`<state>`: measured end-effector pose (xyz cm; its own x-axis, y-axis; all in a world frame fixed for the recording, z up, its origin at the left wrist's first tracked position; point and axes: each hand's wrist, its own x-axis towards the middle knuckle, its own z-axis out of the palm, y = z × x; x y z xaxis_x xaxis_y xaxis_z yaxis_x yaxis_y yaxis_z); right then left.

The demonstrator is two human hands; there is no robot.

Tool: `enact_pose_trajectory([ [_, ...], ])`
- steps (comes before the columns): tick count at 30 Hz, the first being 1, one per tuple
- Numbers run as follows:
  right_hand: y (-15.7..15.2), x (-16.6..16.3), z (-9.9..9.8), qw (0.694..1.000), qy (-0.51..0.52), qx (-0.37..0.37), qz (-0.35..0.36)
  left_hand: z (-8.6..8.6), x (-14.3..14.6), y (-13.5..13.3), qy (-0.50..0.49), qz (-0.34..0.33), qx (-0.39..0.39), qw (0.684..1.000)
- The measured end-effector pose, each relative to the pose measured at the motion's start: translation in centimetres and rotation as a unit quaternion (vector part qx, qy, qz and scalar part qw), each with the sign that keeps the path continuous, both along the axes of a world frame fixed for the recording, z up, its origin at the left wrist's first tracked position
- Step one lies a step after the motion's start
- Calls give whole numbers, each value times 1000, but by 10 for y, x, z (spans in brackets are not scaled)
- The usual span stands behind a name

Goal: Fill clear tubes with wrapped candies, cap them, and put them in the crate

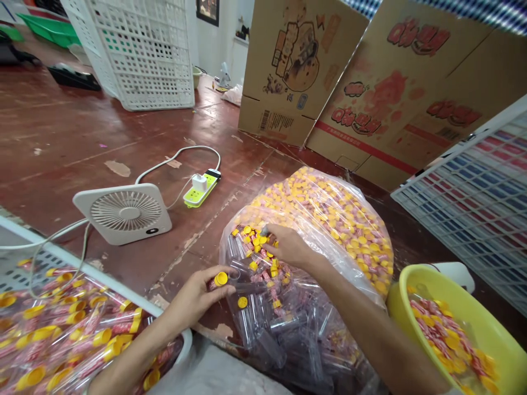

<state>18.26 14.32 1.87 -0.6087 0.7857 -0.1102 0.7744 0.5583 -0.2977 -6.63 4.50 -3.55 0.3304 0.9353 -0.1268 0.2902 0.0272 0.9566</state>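
Note:
My left hand (193,299) is closed around a small clear tube with a yellow cap (220,278), held just left of a big clear plastic bag (329,219). The bag is full of yellow-capped tubes, with empty clear tubes (263,318) in its near part. My right hand (288,247) reaches into the bag's opening, fingers curled down among the yellow caps (253,236). What the right fingers grip is hidden in the pile.
A white tray (123,291) at the lower left holds several filled tubes. A yellow-green basin (489,323) of candies stands at the lower right. A small white fan (125,211), a power strip (200,189), white crates and cardboard boxes (362,82) lie on the red floor.

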Motion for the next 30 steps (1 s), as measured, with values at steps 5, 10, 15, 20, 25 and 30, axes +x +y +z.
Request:
enact_pose_trajectory([
  [5,-34,-10,10,904,359,-225,-53,8,13,-2,-101,-15,-54,993],
  [10,-54,-17,2,803,472,-350,-95,18,26,-2,-137,-24,-61,988],
  [15,-40,1,9,695,585,-392,-146,9,6,1,-90,36,-58,994],
  [20,-20,6,9,815,463,-314,-151,-12,-14,3,-19,83,-57,995],
  [25,-14,-6,-7,987,116,-91,-66,-14,-13,-2,-12,71,-50,996],
  [30,-3,-14,-23,997,-46,39,-58,-13,-11,-4,-8,93,-31,995],
])
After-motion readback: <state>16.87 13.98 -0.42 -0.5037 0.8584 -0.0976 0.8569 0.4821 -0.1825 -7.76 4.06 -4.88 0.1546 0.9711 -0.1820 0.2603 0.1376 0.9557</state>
